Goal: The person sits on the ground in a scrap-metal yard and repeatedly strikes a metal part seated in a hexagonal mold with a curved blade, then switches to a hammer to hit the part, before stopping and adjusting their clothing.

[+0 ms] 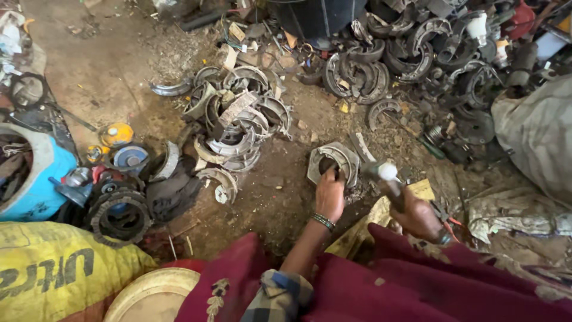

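A curved metal brake shoe (333,160) is gripped by the left hand (329,194) on the dirt floor (119,65). A hammer (387,179) is clenched in the right hand (420,217); its head is blurred, and the handle is hidden by the fingers.

A bare dirt floor (119,65), stained dark and littered with grit, stretches across a cramped workshop lit by soft daylight. Heaps of worn curved metal parts (238,119) crowd its middle and far edge, beside a dark drum (316,18). A blue container (42,179) and a yellow printed sack (53,268) sit at the near left, a grey sack (536,131) at the right. What lies past the top right clutter is too jumbled to make out.
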